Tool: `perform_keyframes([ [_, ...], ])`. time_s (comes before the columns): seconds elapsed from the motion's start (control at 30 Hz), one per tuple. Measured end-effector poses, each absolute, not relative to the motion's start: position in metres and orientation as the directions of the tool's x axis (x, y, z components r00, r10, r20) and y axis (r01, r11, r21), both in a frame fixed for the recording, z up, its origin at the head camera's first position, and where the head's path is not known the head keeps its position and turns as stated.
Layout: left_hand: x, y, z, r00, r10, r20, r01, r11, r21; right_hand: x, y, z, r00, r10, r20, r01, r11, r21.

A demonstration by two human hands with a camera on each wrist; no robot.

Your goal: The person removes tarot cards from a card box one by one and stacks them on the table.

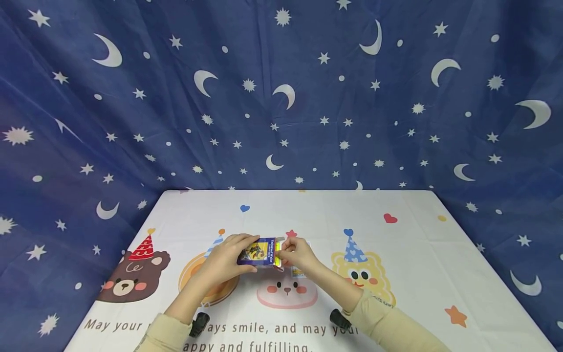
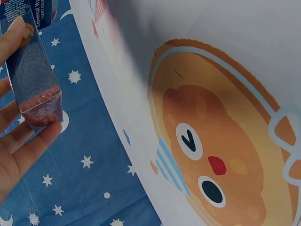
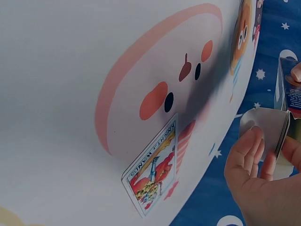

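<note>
My left hand grips a blue tarot deck box over the middle of the table. In the left wrist view, its fingers and thumb hold the box along its sides, shiny wrap showing at the lower end. At the box's open right end, my right hand pinches a small stack of tarot cards that sticks out of it. Whatever is deeper inside the box is hidden. A Knight of Wands card lies face up on the tablecloth below my right hand.
The white tablecloth carries printed cartoon faces and lettering. Behind the table and at its sides hangs a dark blue curtain with moons and stars. Black devices show at both wrists.
</note>
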State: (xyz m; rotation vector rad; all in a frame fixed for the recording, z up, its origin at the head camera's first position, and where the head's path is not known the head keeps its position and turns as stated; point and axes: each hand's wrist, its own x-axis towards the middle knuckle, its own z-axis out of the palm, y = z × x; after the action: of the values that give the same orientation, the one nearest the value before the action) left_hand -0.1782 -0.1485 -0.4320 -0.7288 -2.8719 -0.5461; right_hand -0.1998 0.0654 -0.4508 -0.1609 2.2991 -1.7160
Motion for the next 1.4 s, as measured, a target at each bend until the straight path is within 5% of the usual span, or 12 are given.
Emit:
perform_keyframes([
  [1.4,-0.182,-0.157,-0.425,-0.878,0.423,0.223,0.474,0.832,0.289,-0.198,0.078,-0.442,-0.946,-0.170,-0.276,0.252,0.152,-0.956],
])
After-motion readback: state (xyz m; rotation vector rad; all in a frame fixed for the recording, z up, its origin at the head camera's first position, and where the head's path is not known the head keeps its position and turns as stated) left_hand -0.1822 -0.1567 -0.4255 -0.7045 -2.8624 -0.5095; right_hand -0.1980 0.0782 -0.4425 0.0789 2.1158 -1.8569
